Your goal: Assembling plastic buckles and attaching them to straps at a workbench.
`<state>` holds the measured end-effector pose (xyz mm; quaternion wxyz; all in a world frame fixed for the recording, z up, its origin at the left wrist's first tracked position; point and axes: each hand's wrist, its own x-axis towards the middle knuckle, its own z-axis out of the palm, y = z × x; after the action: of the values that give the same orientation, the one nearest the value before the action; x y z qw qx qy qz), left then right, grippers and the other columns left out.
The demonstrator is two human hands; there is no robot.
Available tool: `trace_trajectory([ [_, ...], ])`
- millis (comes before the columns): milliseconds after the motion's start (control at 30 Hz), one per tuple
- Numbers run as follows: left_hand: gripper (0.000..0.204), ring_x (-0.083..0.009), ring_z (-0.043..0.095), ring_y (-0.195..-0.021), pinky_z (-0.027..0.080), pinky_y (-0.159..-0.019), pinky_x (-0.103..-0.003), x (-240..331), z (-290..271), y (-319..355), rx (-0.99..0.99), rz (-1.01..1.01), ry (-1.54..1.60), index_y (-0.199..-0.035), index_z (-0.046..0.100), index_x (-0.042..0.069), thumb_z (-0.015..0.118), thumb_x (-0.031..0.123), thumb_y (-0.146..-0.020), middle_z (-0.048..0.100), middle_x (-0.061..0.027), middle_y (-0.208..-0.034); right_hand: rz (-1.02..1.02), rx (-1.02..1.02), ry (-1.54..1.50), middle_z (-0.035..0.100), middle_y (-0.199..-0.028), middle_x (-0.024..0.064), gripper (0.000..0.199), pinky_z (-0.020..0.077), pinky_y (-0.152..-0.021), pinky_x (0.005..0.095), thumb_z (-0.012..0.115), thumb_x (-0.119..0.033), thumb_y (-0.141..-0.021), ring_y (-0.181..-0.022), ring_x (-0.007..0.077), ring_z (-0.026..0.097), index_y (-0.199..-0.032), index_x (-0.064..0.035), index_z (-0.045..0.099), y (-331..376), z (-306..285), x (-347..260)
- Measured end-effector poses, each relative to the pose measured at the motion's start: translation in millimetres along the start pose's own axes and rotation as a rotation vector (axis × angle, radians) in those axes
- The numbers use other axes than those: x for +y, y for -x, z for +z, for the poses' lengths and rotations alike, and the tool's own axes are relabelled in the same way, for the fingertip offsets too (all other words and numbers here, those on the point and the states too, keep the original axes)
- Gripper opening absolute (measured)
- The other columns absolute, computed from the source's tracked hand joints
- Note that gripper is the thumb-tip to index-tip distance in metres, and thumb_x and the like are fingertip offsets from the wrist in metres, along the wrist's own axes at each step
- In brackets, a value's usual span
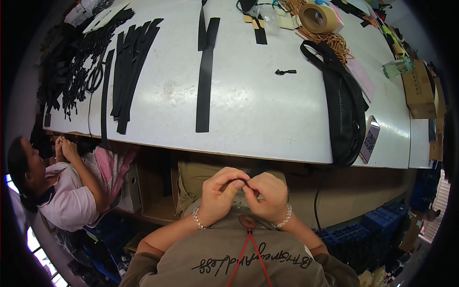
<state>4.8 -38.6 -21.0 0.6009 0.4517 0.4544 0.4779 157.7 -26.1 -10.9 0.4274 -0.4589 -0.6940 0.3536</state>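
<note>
Close together in front of my chest, my left hand [220, 195] and my right hand [268, 198] are both closed, thumbs and fingers pinched on a small black piece. It looks like the end of a black strap [245, 181], but the fingers hide most of it. Beyond my hands, on the white table [267, 124], lie a long flat black strap [206, 91] and a small black zip pull [286, 72]. To the right rests a black bag [338, 100] with a loop handle, its lower end hanging over the table edge.
Black strips [136, 71], scissors [95, 76] and a pile of black cords [79, 71] lie at the left. A tape roll [317, 18], orange cord [334, 44], phone [370, 138], bottle [398, 68] and cardboard box [419, 91] are at the right. Another person [71, 191] sits at the left.
</note>
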Motion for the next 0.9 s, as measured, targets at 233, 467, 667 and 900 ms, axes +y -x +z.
trace_trajectory([
  [233,0.014,-0.0137,0.060,-0.086,0.049,-0.074,-0.024,0.9,-4.3,-3.9,-0.037,-0.006,-0.020,-0.098,0.068,-0.001,0.064,-0.003,-0.084,0.065,-0.0080,-0.094,0.173,0.015,-0.070,0.058,-0.066,0.0063,0.012,0.0430,-0.052,0.0307,0.070,0.002,-0.069,-0.056,0.0214,0.056,-0.075,-0.0026,0.061,8.5,-1.4,-4.0],
  [467,0.020,-0.0178,0.064,-0.086,0.051,-0.075,-0.027,-0.1,-12.9,-8.2,-0.060,0.133,0.006,-0.092,0.069,-0.002,0.068,-0.011,-0.075,0.068,-0.0105,-0.091,-0.187,0.130,0.040,0.063,-0.076,0.0081,0.019,0.0442,-0.056,0.0325,0.070,0.004,-0.069,-0.062,0.0232,0.059,-0.087,-0.0005,0.067,4.8,-5.9,9.9],
  [667,0.017,-0.0199,0.065,-0.087,0.052,-0.076,-0.029,-4.5,-14.1,-8.8,-0.069,0.204,-0.026,-0.088,0.069,0.000,0.068,-0.011,-0.074,0.068,-0.0108,-0.090,-0.240,0.137,0.057,0.062,-0.077,0.0077,0.020,0.0437,-0.055,0.0326,0.070,0.003,-0.069,-0.062,0.0225,0.058,-0.088,0.0000,0.068,5.4,-6.4,13.2],
  [900,0.015,-0.0168,0.063,-0.087,0.051,-0.076,-0.027,-3.4,-12.7,-6.6,-0.071,0.096,0.037,-0.089,0.067,-0.001,0.067,-0.011,-0.077,0.067,-0.0096,-0.093,-0.271,0.125,0.093,0.062,-0.077,0.0078,0.021,0.0429,-0.054,0.0329,0.069,0.004,-0.068,-0.061,0.0227,0.057,-0.089,0.0001,0.067,5.5,-6.8,15.5],
])
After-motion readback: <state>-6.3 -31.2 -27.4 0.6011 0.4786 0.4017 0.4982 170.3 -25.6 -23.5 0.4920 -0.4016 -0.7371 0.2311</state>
